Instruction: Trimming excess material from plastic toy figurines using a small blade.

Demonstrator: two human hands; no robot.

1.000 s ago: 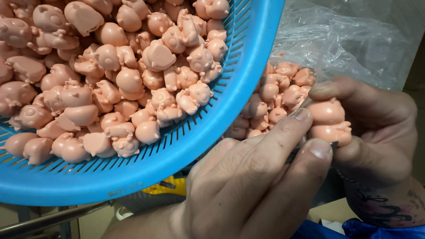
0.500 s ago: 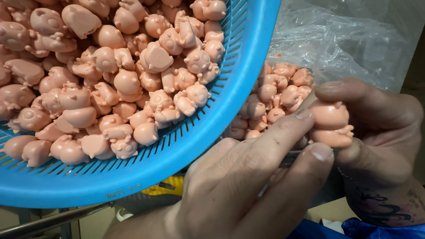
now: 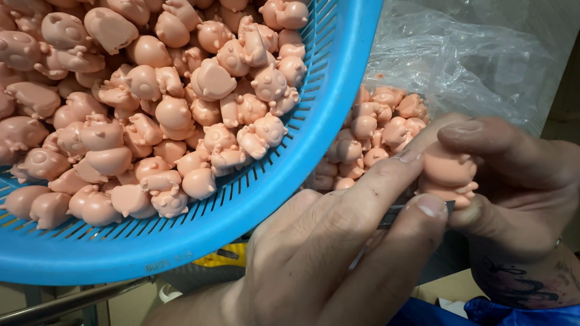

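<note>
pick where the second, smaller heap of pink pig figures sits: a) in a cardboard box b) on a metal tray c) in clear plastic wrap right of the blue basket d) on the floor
c, the smaller heap of pig figures lies in crinkled clear plastic just right of the blue basket, behind the right hand pinching one pig figure.
</note>
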